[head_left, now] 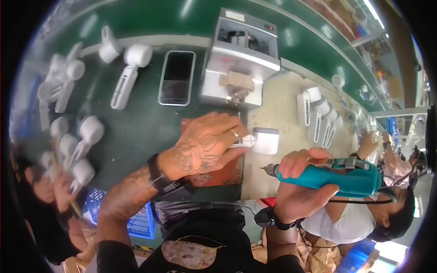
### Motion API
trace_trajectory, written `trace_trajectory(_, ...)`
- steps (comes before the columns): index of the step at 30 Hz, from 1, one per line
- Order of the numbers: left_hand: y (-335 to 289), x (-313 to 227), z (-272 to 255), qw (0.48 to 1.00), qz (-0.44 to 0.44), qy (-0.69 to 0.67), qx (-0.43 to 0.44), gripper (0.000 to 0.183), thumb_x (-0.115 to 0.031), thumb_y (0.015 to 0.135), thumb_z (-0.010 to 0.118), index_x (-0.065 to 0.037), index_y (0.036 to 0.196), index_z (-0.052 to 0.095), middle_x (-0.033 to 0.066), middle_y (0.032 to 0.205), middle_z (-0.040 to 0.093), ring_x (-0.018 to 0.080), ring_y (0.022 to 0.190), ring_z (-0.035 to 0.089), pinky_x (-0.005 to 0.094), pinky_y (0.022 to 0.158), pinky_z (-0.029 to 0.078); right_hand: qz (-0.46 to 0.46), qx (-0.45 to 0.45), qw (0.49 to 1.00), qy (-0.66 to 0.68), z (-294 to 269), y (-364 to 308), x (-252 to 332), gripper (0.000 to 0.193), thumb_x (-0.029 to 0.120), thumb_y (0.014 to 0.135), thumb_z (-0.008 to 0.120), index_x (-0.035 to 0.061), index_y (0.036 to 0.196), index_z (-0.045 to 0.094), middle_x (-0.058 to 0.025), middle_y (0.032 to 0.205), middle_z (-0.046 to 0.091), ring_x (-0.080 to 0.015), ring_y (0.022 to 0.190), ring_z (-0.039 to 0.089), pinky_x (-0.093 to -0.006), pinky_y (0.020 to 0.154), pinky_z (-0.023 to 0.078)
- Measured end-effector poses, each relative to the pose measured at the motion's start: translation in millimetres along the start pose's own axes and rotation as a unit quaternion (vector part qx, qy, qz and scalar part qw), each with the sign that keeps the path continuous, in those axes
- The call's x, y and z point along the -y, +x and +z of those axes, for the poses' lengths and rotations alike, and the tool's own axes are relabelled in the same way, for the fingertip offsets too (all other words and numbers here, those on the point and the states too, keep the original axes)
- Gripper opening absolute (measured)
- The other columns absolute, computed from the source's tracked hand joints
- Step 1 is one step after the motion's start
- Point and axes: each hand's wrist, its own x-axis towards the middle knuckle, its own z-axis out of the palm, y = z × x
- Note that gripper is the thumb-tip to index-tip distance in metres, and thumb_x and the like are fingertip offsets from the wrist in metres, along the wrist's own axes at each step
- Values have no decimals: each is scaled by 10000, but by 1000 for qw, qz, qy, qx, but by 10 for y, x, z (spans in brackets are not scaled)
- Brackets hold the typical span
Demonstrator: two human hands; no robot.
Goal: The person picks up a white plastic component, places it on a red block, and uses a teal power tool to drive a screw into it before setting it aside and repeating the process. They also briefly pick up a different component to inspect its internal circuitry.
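My left hand [205,143], with a ring and wrist strap, is closed around the handle of a white handheld device [266,142] over a reddish-brown mat [218,178]. The device's squarish head sticks out to the right of my fingers, and most of its handle is hidden under them. In my right hand [296,200] lies a teal electric screwdriver [337,181], fingers and thumb wrapped round its body. Its tip [265,168] points left, just below the device's head and apart from it. A cable runs from the screwdriver's rear.
A silver screw feeder [239,63] stands ahead, beside a framed black panel [177,78]. Several similar white devices lie to the left [129,75] and right [318,116]. A blue crate [141,223] is below the bench. Co-workers sit at both sides, one person's hand [63,191] at the left.
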Motion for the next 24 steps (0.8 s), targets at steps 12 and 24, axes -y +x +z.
trace_trajectory(12,-102,-46,-29,999,-16,10,49,203,-144,769,744,-47,912,637,73,887,580,274,818,580,386,705,434,-8,43,999,-16,199,324,-118,852,806,837,468,42,1214,505,-14,671,480,-147,595,435,-279,573,357)
trace_trajectory(24,-155,-28,-2,996,-35,34,73,282,-194,751,790,-68,978,683,106,1034,671,289,941,646,407,797,502,-38,51,997,-47,271,299,-178,847,816,833,455,41,1170,514,-16,638,476,-147,549,458,-292,510,384)
